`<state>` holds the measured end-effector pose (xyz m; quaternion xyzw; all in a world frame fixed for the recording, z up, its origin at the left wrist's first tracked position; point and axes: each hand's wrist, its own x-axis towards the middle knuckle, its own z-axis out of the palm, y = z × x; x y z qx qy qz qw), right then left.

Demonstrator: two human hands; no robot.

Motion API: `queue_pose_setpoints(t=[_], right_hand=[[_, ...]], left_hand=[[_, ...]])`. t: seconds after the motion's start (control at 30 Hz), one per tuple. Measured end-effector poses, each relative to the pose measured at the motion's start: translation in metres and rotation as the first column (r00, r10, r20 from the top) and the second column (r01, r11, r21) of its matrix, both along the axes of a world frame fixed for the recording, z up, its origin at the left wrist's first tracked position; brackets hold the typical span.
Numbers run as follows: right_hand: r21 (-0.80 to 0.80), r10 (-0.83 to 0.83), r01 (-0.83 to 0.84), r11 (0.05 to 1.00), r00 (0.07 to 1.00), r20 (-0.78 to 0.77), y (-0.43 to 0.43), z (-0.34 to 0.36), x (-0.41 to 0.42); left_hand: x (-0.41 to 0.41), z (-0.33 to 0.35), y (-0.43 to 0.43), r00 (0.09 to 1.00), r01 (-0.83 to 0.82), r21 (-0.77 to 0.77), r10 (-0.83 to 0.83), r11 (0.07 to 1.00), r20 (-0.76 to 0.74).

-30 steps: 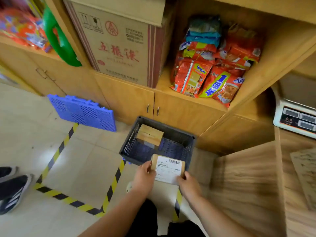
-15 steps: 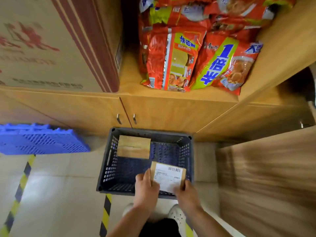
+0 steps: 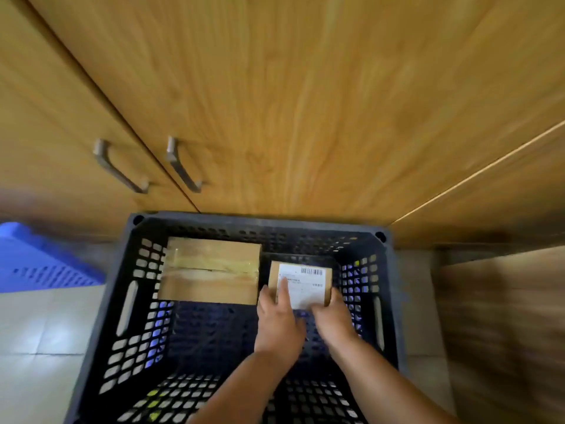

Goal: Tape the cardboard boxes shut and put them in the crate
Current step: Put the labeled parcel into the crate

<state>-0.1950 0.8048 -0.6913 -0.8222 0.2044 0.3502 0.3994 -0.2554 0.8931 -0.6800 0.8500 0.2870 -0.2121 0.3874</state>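
A dark perforated plastic crate point(image 3: 260, 223) stands on the floor against the cabinet. Inside it, at the far left, lies a larger cardboard box point(image 3: 211, 270) taped across its top. To its right a small cardboard box point(image 3: 308, 278) with a white barcode label sits low in the crate's far right part. My left hand point(image 3: 279, 319) grips its left edge with the forefinger on the label. My right hand point(image 3: 331, 319) holds its right near corner. Both forearms reach down into the crate.
Wooden cabinet doors with two metal handles point(image 3: 180, 165) rise right behind the crate. A blue plastic pallet point(image 3: 36, 261) lies on the pale tiled floor at the left. A wooden panel point(image 3: 501, 332) stands close to the crate's right side.
The view has dropped and closed in on the crate. Both hands have carried the small labelled box from above the crate's near rim down inside, next to the taped box.
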Motion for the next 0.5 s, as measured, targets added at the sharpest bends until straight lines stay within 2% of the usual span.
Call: queue_pose_setpoints(t=[0.23,0.5], right_hand=[[0.005,0.024,-0.025,1.0,0.999,0.038,0.015,-0.081,0.03],[-0.009,0.052,-0.051,0.999,0.996,0.078,0.025,-0.113,0.037]], left_hand=[[0.029,-0.083,-0.001,0.994,0.05,0.067,-0.043,0.996,-0.099],[0.03,-0.114,0.0,0.983,0.154,0.247,-0.123,0.957,-0.139]])
